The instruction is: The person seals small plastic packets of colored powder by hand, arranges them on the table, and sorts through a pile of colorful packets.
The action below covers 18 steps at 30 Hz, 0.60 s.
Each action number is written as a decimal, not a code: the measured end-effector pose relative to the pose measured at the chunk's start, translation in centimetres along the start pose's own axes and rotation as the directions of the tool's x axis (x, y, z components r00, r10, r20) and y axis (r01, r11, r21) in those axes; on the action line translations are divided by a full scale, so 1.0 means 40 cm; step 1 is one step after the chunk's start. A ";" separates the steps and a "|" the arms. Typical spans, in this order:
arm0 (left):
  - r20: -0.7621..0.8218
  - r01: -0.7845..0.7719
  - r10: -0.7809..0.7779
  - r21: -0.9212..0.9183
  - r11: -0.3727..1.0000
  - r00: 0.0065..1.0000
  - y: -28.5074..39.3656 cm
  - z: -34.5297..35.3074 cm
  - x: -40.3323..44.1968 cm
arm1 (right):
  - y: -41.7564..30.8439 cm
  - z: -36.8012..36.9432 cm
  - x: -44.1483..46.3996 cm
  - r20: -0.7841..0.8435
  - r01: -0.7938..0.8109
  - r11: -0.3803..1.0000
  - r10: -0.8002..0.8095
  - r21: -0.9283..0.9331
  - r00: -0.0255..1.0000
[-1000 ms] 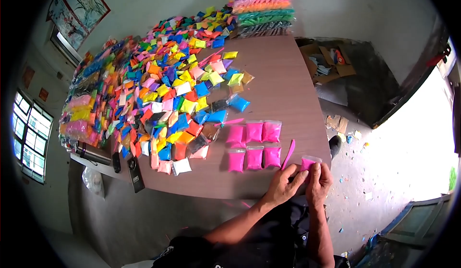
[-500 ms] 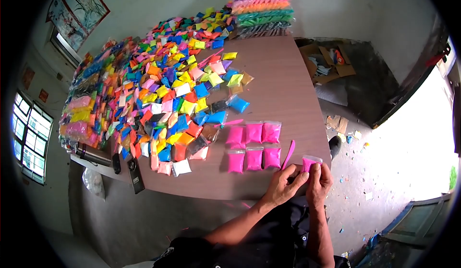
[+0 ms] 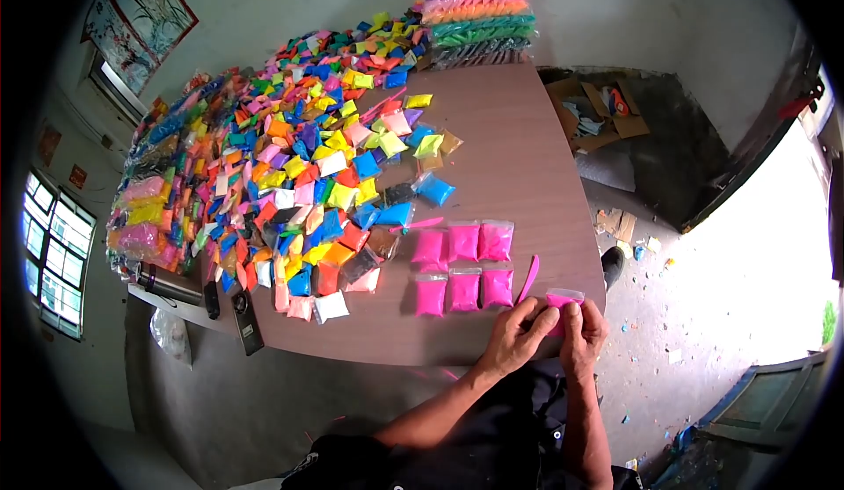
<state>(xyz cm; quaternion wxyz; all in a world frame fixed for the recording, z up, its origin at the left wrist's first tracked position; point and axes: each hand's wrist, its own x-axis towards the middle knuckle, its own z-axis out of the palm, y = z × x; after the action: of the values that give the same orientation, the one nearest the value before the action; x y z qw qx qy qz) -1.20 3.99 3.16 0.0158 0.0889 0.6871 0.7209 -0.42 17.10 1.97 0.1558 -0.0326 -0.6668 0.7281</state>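
Note:
Both my hands pinch a small clear zip bag with pink filling (image 3: 564,306) at the table's near right edge. My left hand (image 3: 517,339) has its thumb against the bag's left side. My right hand (image 3: 584,333) presses its thumb on the bag's front, fingers curled behind. The bag's top seal strip points up; its lower part is mostly hidden by the thumbs. A slim pink plastic strip (image 3: 529,277) lies just beyond my left hand. To the left, several filled pink bags (image 3: 464,290) lie flat in two rows.
A large heap of small colourful bags (image 3: 325,165) covers the table's left side. Stacked packs of coloured bags (image 3: 479,15) stand at the back. At the near left edge are a metal flask (image 3: 171,284) and a dark flat device (image 3: 247,323). An open cardboard box (image 3: 602,112) sits beyond the table.
The pink bag has shifted slightly left and down between my hands, and more of it is covered by my thumbs. The bags on the table have stayed in place.

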 end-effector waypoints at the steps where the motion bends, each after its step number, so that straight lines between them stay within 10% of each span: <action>1: -0.010 -0.027 0.028 0.010 1.000 1.000 0.000 0.000 0.001 | -0.001 0.002 0.000 0.018 0.021 0.999 -0.021 -0.029 1.000; 18: -0.090 -0.030 0.029 -0.010 1.000 0.996 -0.037 -0.004 -0.002 | 0.007 0.001 -0.002 0.066 0.065 0.988 -0.055 -0.143 0.996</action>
<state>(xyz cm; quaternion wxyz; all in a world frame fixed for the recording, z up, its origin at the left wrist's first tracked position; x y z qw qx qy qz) -1.28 3.90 1.65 -0.0250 0.0664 0.6818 0.7281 -0.41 17.02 1.67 0.1542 -0.0012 -0.7233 0.6731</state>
